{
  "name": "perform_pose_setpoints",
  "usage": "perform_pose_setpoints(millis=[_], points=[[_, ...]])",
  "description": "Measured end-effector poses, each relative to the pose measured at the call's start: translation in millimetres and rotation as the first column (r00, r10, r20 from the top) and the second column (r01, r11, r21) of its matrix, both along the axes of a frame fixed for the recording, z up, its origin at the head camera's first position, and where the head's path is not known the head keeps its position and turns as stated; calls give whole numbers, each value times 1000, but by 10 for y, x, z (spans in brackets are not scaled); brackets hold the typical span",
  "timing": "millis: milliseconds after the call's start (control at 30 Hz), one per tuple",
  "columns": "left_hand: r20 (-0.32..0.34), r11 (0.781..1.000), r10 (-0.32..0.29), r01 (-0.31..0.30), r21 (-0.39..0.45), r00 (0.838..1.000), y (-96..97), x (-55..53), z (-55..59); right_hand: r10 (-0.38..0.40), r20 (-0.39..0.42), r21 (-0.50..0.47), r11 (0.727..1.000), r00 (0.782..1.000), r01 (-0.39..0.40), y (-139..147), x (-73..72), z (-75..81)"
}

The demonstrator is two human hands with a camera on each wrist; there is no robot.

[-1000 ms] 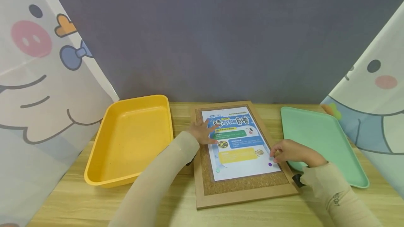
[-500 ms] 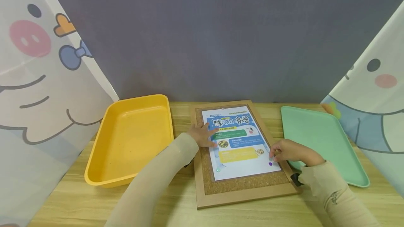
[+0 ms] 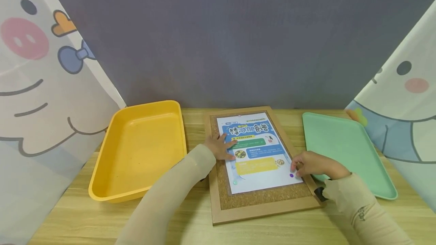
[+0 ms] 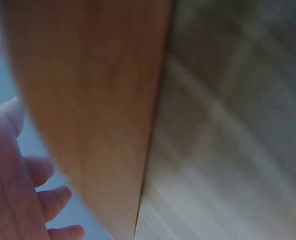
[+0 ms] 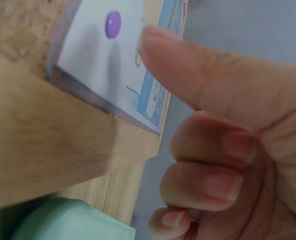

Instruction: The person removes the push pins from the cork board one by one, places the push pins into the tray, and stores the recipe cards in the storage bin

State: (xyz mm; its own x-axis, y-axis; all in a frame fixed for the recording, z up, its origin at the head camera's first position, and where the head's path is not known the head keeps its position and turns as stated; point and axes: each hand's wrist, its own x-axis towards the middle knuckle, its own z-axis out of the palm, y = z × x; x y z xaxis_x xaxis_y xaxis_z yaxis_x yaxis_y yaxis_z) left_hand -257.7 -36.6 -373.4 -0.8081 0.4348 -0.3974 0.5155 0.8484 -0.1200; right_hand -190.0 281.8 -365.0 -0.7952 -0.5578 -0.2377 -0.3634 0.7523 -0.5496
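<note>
A corkboard (image 3: pixel 259 199) with a wooden frame lies on the table, bearing a printed sheet (image 3: pixel 262 184) in blue, green and yellow. My left hand (image 3: pixel 218 147) rests on the sheet's left edge, fingers spread. My right hand (image 3: pixel 311 163) is at the sheet's lower right edge, beside a purple thumbtack (image 3: pixel 291 175). In the right wrist view, the thumb (image 5: pixel 178 65) is extended near that tack but apart from it; several fingers curl toward the palm, and the index finger is hidden. Nothing shows between them. A pale green thumbtack (image 3: pixel 235 182) sits at the sheet's lower left.
A deep yellow tray (image 3: pixel 137 196) stands left of the board. At the right lies a shallow mint-green tray (image 3: pixel 347 150), close to the board's edge and under my right forearm's far side. A dark grey panel (image 3: pixel 238 41) rises behind the wooden table (image 3: pixel 190 218).
My left hand has slid slightly down the sheet. The right hand stays almost in place beside the purple thumbtack. The head view has tilted a little.
</note>
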Motion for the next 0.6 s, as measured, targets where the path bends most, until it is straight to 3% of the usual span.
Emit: perform_pose_setpoints(millis=[600], points=[[18,998,-56,56,0,998,-63,-17,-40,42,-28,13,999,999,-42,-54,12,-32]])
